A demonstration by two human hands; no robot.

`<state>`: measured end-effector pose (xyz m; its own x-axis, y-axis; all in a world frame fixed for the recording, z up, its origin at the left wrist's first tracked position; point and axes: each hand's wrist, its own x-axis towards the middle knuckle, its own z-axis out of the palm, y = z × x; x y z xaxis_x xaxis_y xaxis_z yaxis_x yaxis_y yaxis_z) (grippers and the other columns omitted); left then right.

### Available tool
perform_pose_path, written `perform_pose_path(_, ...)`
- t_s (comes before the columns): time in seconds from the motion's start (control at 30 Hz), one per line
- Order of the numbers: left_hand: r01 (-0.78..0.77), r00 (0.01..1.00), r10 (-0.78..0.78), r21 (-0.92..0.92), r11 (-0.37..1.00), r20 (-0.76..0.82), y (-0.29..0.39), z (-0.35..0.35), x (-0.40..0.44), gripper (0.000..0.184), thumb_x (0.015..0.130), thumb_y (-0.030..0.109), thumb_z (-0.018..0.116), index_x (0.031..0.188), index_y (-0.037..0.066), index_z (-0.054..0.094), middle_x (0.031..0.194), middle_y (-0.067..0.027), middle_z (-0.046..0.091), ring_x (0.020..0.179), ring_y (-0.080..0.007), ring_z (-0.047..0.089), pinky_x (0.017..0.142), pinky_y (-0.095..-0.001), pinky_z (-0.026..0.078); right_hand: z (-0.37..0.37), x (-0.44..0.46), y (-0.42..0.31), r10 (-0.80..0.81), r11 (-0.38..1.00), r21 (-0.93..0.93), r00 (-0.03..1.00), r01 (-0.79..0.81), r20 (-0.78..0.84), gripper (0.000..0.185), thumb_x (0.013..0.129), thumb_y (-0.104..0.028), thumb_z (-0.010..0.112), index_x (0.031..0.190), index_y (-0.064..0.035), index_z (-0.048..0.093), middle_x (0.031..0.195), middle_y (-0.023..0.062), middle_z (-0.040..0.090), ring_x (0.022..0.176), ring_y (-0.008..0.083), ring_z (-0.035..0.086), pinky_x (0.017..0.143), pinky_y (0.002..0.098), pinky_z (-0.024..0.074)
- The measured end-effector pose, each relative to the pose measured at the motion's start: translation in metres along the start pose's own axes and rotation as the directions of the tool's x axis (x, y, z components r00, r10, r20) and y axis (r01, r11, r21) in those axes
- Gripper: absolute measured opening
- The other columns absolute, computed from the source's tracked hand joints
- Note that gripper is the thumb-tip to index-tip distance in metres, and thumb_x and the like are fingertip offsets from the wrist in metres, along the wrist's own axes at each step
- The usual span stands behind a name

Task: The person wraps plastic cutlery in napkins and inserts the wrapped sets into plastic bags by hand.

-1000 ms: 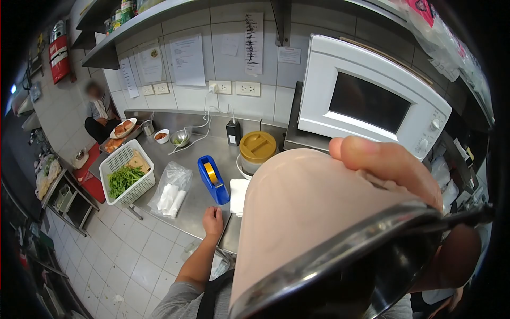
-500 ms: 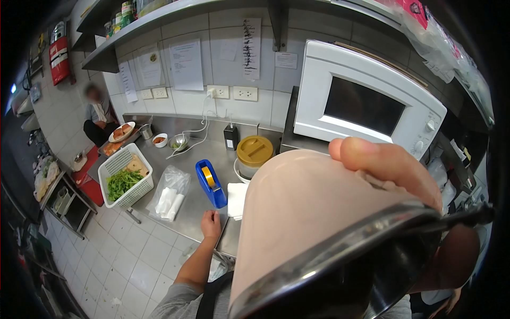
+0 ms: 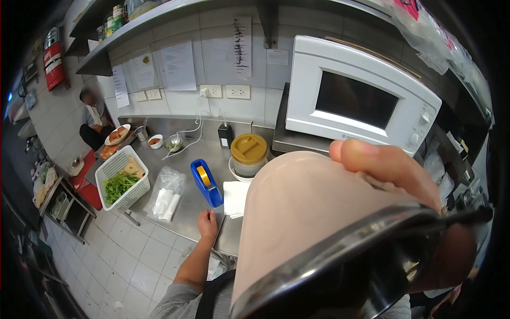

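Note:
A large pale-pink rounded object [image 3: 308, 207] with a shiny metal rim and a dark inner side fills the lower right, very close to the camera. My right hand [image 3: 388, 165] grips its upper edge; the kind of object is unclear. At the counter's front edge is my left hand [image 3: 207, 224], its fingers curled in and their inner side hidden. Just beyond that hand stands a blue tape dispenser [image 3: 206, 183] with yellow tape. Folded white paper napkins [image 3: 234, 198] lie to its right, partly covered by the pink object.
On the steel counter [image 3: 180, 226] are a clear bag of white rolls [image 3: 166, 194], a white basket [image 3: 123, 178] of greens and a gold-lidded jar [image 3: 248, 151]. A white microwave [image 3: 361, 87] stands behind. A shelf [image 3: 159, 29] runs overhead. A person [image 3: 96, 114] sits far left.
The view has turned slightly, so the counter things and microwave appear a little farther left. My right hand keeps its grip on the pink object, and my left hand stays at the counter edge.

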<state>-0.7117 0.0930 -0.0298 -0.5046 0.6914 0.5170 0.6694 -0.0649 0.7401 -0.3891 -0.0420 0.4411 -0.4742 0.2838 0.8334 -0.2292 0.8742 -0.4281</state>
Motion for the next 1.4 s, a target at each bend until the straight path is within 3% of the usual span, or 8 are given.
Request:
perform_pose_path(0.37,-0.005,1.000,0.004,0.074,0.997,0.020,-0.015,0.003,0.001,0.021,0.092,0.019,0.055,0.083,0.000,0.059,0.078,-0.0163,0.059,0.071,-0.0302,0.055,0.067,-0.0397,0.045,-0.032,-0.114,0.024,0.428,0.892,-0.101,0.896,-0.440,-0.123,0.102,0.052,-0.028,0.090,0.137,-0.0034,0.040,0.130,0.0149,0.051,0.119,0.0230,0.052,0.101,0.0326,0.0387)
perform_pose_path(0.57,0.084,0.995,-0.086,0.041,0.996,0.051,-0.008,-0.001,0.002,0.026,0.094,0.024,0.054,0.087,-0.001,0.060,0.082,-0.0121,0.061,0.074,-0.0223,0.056,0.070,-0.0347,0.046,-0.068,-0.247,0.063,0.654,0.534,-0.275,0.597,-0.799,-0.465,0.100,0.053,-0.024,0.089,0.137,-0.0038,0.039,0.128,0.0120,0.052,0.118,0.0206,0.051,0.102,0.0326,0.0379)
perform_pose_path(0.63,0.089,0.995,-0.091,0.046,0.995,0.044,-0.009,0.000,0.002,0.026,0.094,0.024,0.054,0.088,-0.001,0.059,0.083,-0.0119,0.061,0.075,-0.0218,0.056,0.071,-0.0344,0.046,-0.094,-0.301,0.086,0.674,0.490,-0.042,0.409,-0.871,-0.615,0.097,0.054,-0.021,0.088,0.137,-0.0039,0.040,0.128,0.0125,0.052,0.118,0.0207,0.051,0.102,0.0331,0.0380)
perform_pose_path(0.87,0.057,0.998,-0.059,0.124,0.991,0.010,-0.009,0.001,0.002,0.024,0.094,0.023,0.054,0.091,0.000,0.058,0.084,-0.0121,0.060,0.077,-0.0224,0.056,0.072,-0.0343,0.046,-0.227,-0.430,0.180,0.252,0.120,-0.462,0.478,-0.878,-0.842,0.090,0.059,-0.023,0.087,0.135,-0.0057,0.041,0.124,0.0153,0.055,0.114,0.0238,0.054,0.098,0.0343,0.0408)
perform_pose_path(1.1,0.053,0.998,-0.055,0.220,0.974,0.005,0.006,0.001,-0.015,0.020,0.091,0.020,0.058,0.095,0.000,0.059,0.089,-0.0123,0.058,0.079,-0.0252,0.056,0.072,-0.0354,0.046,-0.305,-0.480,0.275,0.160,0.206,-0.257,0.292,-0.944,-0.943,0.096,0.057,-0.027,0.087,0.136,-0.0048,0.037,0.121,0.0152,0.055,0.110,0.0258,0.054,0.095,0.0338,0.0418)
perform_pose_path(1.3,-0.024,0.998,0.004,0.354,0.935,0.058,0.024,-0.002,-0.036,0.022,0.088,0.020,0.061,0.099,0.001,0.059,0.094,-0.0150,0.058,0.090,-0.0319,0.054,0.081,-0.0401,0.044,-0.332,-0.504,0.315,0.170,0.277,-0.276,0.330,-0.920,-0.929,0.101,0.060,-0.024,0.088,0.138,-0.0002,0.030,0.134,0.0190,0.043,0.123,0.0273,0.043,0.106,0.0360,0.0323)
perform_pose_path(1.37,-0.036,0.999,0.019,0.382,0.924,0.049,0.026,-0.001,-0.036,0.022,0.088,0.020,0.060,0.101,0.001,0.059,0.097,-0.0162,0.059,0.093,-0.0331,0.055,0.082,-0.0411,0.044,-0.338,-0.518,0.313,0.126,0.290,-0.482,0.532,-0.827,-0.837,0.100,0.069,-0.024,0.085,0.144,-0.0016,0.022,0.141,0.0230,0.034,0.131,0.0284,0.033,0.109,0.0388,0.0281)
perform_pose_path(1.4,-0.047,0.998,0.029,0.399,0.916,0.050,0.023,0.000,-0.035,0.023,0.088,0.020,0.060,0.101,0.001,0.059,0.097,-0.0167,0.059,0.094,-0.0338,0.055,0.083,-0.0414,0.044,-0.336,-0.517,0.302,0.162,0.326,-0.380,0.447,-0.866,-0.880,0.096,0.073,-0.023,0.081,0.145,-0.0018,0.021,0.130,0.0221,0.043,0.116,0.0278,0.045,0.097,0.0366,0.0380)
